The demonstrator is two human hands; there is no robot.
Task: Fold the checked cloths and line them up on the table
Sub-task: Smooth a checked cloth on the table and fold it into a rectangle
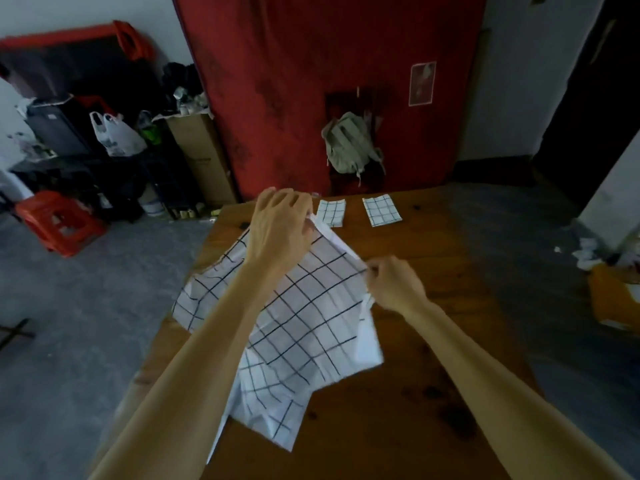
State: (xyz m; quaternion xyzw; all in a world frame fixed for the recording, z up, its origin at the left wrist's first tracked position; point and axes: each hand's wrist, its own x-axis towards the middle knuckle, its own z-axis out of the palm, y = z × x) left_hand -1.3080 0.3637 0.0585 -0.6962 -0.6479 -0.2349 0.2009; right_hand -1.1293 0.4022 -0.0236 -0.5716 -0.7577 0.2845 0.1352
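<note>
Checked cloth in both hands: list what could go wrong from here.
1. The left hand and right hand pinch only the far edge of the checked cloth; a slipped grip could skew the fold.
2. More unfolded cloth lies underneath and could be dragged along.
3. The cloth's left part hangs over the table edge and might pull it off.

A red curtain [329,81] hangs at twelve o'clock, with a small poster [421,83] pinned on its right part. Below it a pale backpack [348,143] sits on a dark chair [360,98]. At ten o'clock stand a cardboard box [202,157], a white plastic bag [116,135] and dark cluttered shelves [86,174]. A red stool [59,220] rests on the grey floor [86,306] at nine o'clock. Crumpled white paper [587,254] lies at three o'clock.
</note>
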